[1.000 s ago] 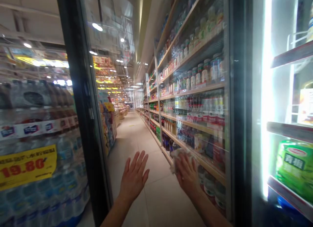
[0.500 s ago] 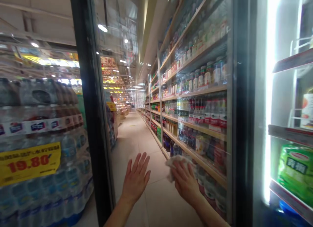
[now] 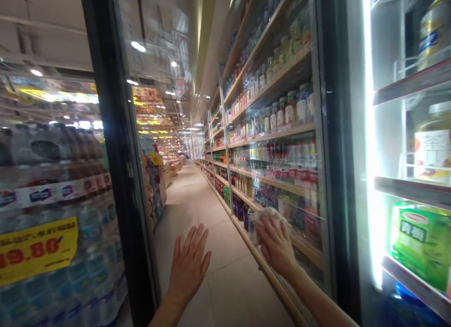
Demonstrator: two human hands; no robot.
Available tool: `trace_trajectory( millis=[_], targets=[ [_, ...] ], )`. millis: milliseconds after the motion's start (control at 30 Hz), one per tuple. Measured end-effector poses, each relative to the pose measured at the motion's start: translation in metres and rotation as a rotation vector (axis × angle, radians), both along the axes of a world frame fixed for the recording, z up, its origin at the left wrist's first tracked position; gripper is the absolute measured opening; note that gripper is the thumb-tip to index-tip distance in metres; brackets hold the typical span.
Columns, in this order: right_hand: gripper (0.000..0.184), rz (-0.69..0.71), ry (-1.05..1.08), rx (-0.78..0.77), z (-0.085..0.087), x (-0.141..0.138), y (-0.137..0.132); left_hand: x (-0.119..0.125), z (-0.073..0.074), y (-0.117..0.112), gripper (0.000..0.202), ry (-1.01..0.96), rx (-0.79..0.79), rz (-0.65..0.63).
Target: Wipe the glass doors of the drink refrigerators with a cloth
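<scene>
An open glass fridge door (image 3: pixel 225 106) in a black frame stands in front of me, and the shop aisle shows through it. My left hand (image 3: pixel 189 266) lies flat on the glass with its fingers spread. My right hand (image 3: pixel 276 245) presses a crumpled white cloth (image 3: pixel 266 216) against the glass, lower right of the pane, fingers flat over the cloth.
The lit fridge interior (image 3: pixel 416 176) at the right holds green packs and cans on shelves. Stacked water bottles with a yellow price tag (image 3: pixel 37 249) stand at the left. Long drink shelves (image 3: pixel 278 148) line the aisle's right side beyond the glass.
My right hand with the cloth has slid right and slightly up on the glass. My left hand stays flat, a little lower and further left in view.
</scene>
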State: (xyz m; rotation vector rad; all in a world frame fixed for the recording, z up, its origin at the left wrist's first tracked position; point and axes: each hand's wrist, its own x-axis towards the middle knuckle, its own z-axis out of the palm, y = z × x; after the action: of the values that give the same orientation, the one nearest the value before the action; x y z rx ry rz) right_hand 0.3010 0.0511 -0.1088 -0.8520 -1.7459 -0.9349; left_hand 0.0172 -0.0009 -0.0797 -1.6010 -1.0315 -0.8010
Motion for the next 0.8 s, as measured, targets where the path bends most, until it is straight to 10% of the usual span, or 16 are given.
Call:
trace_trajectory(
  millis=[200,433,667,800],
  targets=[
    [0.058,-0.215,0.618,0.044,0.040,0.036,0.024,0.005,0.029,0.002,0.068,-0.203,0.051,0.017],
    [0.057,0.081,-0.068,-0.005,0.041,-0.034,-0.002,0.005,0.030,0.005,0.071,-0.226,0.048,0.027],
    [0.056,-0.199,0.611,0.075,0.064,0.031,0.029,0.006,0.028,0.007,0.069,-0.206,0.078,0.026],
    [0.055,-0.090,0.305,0.054,0.067,-0.013,0.016,0.006,0.028,0.007,0.069,-0.205,0.072,0.040]
  ],
)
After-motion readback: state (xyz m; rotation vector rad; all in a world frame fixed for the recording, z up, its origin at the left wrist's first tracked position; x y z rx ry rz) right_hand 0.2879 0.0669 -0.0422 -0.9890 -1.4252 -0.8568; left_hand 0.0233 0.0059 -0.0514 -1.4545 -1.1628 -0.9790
